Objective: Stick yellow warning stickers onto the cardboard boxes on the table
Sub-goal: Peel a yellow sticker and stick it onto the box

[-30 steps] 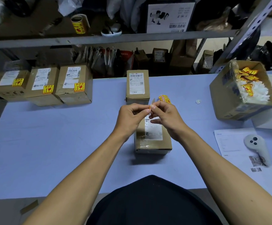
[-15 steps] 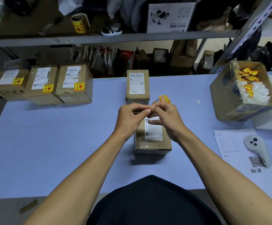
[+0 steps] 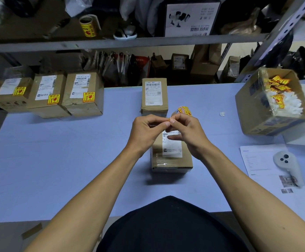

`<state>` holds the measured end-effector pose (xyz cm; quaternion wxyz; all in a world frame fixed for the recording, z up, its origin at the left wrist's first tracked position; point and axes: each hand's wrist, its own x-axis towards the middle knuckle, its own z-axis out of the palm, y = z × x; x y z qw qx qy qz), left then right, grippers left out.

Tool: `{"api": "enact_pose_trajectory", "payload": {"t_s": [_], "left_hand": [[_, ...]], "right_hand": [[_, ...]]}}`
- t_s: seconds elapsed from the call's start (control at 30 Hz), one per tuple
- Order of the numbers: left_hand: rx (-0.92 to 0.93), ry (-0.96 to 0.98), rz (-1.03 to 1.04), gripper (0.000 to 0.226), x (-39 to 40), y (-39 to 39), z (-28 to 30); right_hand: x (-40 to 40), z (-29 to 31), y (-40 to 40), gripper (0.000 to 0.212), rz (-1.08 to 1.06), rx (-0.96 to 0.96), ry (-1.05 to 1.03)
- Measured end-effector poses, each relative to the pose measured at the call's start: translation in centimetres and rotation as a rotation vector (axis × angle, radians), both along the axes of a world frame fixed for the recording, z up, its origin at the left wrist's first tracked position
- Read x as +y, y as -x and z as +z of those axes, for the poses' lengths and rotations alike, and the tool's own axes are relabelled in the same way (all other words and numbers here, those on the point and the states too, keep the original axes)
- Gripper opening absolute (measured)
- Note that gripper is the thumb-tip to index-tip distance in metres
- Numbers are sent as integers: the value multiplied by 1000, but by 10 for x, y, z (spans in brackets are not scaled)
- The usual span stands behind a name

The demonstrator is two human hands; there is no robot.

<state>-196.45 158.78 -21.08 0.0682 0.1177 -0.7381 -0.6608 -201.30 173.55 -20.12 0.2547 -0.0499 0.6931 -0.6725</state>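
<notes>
With left hand and right hand both pinching the sticker strip, peel slowly, then press flat on the box at 6 o'clock.

Well to the right of the hand a white controller lies on a printed sheet on the pale blue counter, while beyond it a metal shelf carries a white printed carton.

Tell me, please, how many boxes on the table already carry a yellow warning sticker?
3, in a row at the table's far left: left box, middle box, right box. None looks hidden.
</notes>
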Motion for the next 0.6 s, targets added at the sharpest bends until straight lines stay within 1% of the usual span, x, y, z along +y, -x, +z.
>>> {"api": "enact_pose_trajectory", "payload": {"t_s": [0.17, 0.3, 0.47, 0.6], "left_hand": [[-20, -96, 42, 12, 1, 1, -2], [-30, -167, 54, 12, 2, 1, -1], [-34, -196, 48, 12, 3, -1, 1], [-23, -158, 5, 14, 3, -3, 4]], "right_hand": [[-4, -1, -4, 12, -20, 5, 17], [-6, -3, -9, 16, -45, 3, 27], [-9, -5, -13, 13, -72, -56, 90], [-10, -5, -15, 16, -69, -129, 115]]}}
